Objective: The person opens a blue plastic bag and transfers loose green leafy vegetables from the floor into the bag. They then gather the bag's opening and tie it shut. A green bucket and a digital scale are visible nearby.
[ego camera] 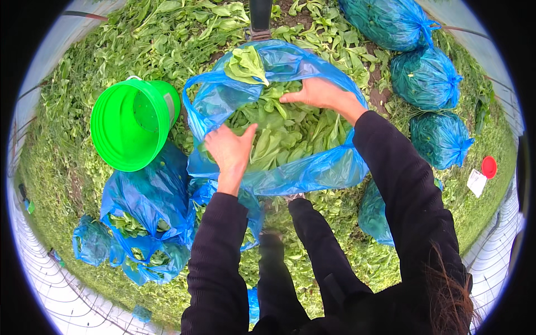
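Note:
A large blue plastic bag (301, 171) gapes wide in front of me, filled with loose leafy greens (289, 134). My left hand (229, 146) is at the left side of its mouth, thumb spread away from the fingers, which rest against the film. On the far right side, my right hand (320, 92) reaches over the greens with its thumb pointing left. Its fingertips are partly hidden against the bag's inner wall. Neither hand visibly grasps anything. One pale green leaf cluster (247, 66) lies on the bag's far rim.
A green bucket (125, 125) lies tipped at left, its mouth towards me. Below it are blue bags of greens (146, 197). Several tied blue bags (425, 77) line the right side. A red lid (488, 167) and white paper (476, 183) lie farther right. A dark post (260, 16) stands ahead.

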{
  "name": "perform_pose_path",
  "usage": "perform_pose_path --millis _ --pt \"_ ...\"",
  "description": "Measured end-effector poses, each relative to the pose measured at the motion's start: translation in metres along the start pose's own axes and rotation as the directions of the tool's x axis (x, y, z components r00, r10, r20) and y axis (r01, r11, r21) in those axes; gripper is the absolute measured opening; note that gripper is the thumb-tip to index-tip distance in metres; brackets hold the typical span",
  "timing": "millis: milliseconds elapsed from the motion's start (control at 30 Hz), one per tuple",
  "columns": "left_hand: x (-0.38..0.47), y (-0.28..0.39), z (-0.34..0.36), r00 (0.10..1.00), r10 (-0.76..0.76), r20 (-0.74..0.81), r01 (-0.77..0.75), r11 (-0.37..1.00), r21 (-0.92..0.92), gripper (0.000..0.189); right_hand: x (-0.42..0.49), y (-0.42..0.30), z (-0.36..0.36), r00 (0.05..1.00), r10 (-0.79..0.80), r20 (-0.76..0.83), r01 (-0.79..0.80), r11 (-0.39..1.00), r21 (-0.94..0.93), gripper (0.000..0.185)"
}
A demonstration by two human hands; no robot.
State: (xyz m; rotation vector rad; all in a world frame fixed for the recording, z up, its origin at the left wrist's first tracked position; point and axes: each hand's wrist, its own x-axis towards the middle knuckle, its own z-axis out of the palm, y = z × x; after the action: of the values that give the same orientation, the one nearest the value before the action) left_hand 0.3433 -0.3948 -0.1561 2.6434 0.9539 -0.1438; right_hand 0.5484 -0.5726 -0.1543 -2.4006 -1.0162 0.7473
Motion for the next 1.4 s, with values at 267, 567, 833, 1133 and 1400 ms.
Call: perform_pose_path --millis 267,567,833,1133,1400 --pt "0.017 -0.014 0.002 0.961 -0.176 -0.214 0.067 0.897 -0.436 0.049 0.037 0.005 0.0 0.826 0.365 0.43 -0.484 0.851 0.206 0.089" --pt "0.042 -0.01 0.008 0.989 -0.142 -0.051 0.042 0.581 -0.813 0.051 0.044 0.016 0.026 0.852 0.059 0.52 -0.474 0.506 0.72 0.065" --pt "0.056 -0.015 0.002 0.995 -0.095 -0.002 0.054 0.576 -0.816 0.043 0.037 0.031 0.029 0.813 -0.004 0.582 -0.514 0.466 0.72 0.064" --pt "0.062 -0.017 -0.006 0.903 -0.175 0.392 0.415 0.585 -0.697 0.07 0.051 0.032 0.013 0.759 -0.017 0.651 -0.499 0.627 0.598 0.083" --pt "0.065 -0.002 -0.012 0.953 -0.061 0.297 0.265 0.644 -0.718 0.073 0.054 0.019 0.001 0.773 -0.035 0.633 -0.425 0.713 0.558 0.094"
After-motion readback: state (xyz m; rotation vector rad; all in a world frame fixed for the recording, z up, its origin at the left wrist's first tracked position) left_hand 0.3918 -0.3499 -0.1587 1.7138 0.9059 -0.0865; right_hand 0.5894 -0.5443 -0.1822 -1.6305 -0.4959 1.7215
